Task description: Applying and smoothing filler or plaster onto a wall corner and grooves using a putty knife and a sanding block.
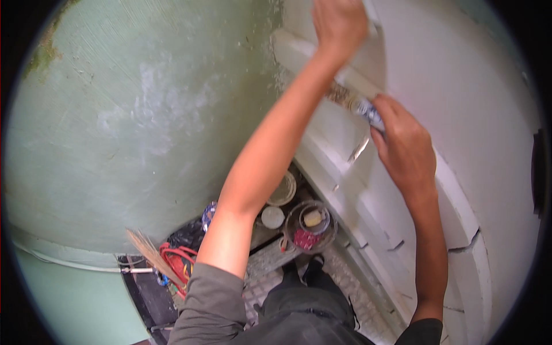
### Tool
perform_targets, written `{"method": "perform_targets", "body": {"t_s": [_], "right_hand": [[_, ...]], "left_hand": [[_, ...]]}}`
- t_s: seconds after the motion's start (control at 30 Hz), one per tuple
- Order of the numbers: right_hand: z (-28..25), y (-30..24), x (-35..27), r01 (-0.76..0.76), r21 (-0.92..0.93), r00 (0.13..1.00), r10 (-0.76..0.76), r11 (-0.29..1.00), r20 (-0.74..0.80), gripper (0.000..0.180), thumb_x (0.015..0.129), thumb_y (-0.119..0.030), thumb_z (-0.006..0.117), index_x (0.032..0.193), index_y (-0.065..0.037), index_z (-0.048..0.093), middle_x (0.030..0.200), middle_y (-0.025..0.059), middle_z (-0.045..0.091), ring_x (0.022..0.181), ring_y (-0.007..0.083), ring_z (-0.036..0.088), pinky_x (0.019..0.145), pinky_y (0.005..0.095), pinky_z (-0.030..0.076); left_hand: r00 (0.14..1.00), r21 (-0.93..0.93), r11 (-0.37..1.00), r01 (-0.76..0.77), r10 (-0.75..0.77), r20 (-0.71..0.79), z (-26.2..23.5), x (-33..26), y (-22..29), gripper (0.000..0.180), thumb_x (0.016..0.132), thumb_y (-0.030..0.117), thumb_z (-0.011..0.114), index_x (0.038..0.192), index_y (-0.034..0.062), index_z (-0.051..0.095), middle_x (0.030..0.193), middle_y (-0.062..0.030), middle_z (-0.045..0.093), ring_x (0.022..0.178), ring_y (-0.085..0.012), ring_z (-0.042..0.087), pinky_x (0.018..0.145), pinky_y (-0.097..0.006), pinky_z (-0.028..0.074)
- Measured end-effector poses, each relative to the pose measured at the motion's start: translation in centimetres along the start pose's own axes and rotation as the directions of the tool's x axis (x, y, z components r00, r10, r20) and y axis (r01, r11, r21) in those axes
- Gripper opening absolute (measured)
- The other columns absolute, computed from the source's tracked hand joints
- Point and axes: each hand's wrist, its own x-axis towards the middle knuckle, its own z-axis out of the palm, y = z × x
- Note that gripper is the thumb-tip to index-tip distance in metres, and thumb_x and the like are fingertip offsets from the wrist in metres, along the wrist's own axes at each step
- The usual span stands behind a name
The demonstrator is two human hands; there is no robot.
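We are holding a narrow mottled strip in our right hand, thumb and fingers clamped on its blue-and-white end. Its brownish end is pointing up and leftward from that hand, toward our left forearm. The strip is lying in front of the white ledges; whether it is touching them, we are not able to tell. Our left hand is sitting above and to the left of the right one, blurring and running out of view at the fingers, so we are not able to tell whether they are apart, together or closed on something.

As we are judging it, we are working the strip against the ledges. To be doing that well, we should be gripping near enough to the working end to stop it wobbling, laying its face flat rather than digging in a corner, and pressing lightly and evenly. We should also be clearing the left forearm, since it is crossing our view just past the strip's far end. Well below both hands, a bucket is standing close to our feet, so we should be stepping carefully.
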Motion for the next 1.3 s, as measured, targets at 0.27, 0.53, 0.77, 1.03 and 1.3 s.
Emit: {"method": "perform_targets", "body": {"t_s": [0.27,0.53,0.77,1.03,1.3], "right_hand": [[0.4,0.2,0.0,-0.071,0.005,0.997,0.071,0.997,0.024,0.044,0.083,-0.002,0.078,0.124,-0.006,0.063,0.119,0.0158,0.071,0.097,0.0407,0.070,0.082,0.0475,0.058],[-0.3,-0.3,0.4,-0.123,-0.032,0.988,0.125,0.992,0.091,0.040,0.083,-0.007,0.080,0.117,-0.005,0.060,0.123,0.0158,0.069,0.104,0.0370,0.070,0.086,0.0459,0.060],[-0.2,-0.4,0.0,-0.085,-0.044,0.995,0.087,0.995,0.058,0.040,0.083,-0.007,0.080,0.119,-0.004,0.062,0.128,0.0144,0.070,0.115,0.0328,0.070,0.091,0.0413,0.061],[0.0,-1.1,0.2,-0.069,-0.016,0.995,0.070,0.997,0.072,0.042,0.082,-0.008,0.081,0.120,-0.003,0.062,0.129,0.0138,0.069,0.116,0.0315,0.070,0.093,0.0401,0.061],[-0.1,-0.3,-0.2,-0.125,0.008,0.992,0.125,0.992,0.026,0.046,0.079,-0.003,0.079,0.123,-0.004,0.064,0.128,0.0154,0.071,0.105,0.0374,0.071,0.087,0.0449,0.060]], "left_hand": [[0.999,-0.026,1.000,-0.006,0.005,-0.048,1.3,-0.3,0.0,0.059,0.110,0.040,0.044,0.124,-0.0170,0.050,0.115,-0.0457,0.063,0.111,-0.0592,0.062,0.098,-0.060,0.046],[1.000,-0.019,1.000,0.017,-0.017,-0.006,1.3,0.0,0.6,0.056,0.111,0.039,0.043,0.124,-0.0149,0.050,0.110,-0.0444,0.064,0.107,-0.0606,0.062,0.094,-0.064,0.045],[0.886,0.025,0.942,-0.333,0.322,-0.334,0.7,-1.9,-0.1,0.053,0.112,0.040,0.039,0.120,-0.0103,0.050,0.111,-0.0417,0.065,0.109,-0.0599,0.060,0.095,-0.063,0.043],[0.991,-0.018,0.991,0.135,-0.136,-0.003,-1.4,5.3,-4.1,0.064,0.104,0.040,0.050,0.137,-0.0143,0.044,0.121,-0.0432,0.064,0.118,-0.0566,0.061,0.102,-0.057,0.046],[0.971,-0.099,0.968,0.232,-0.226,0.076,-0.2,1.5,2.1,0.060,0.103,0.039,0.051,0.130,-0.0134,0.047,0.122,-0.0427,0.064,0.119,-0.0556,0.062,0.104,-0.056,0.044]]}}
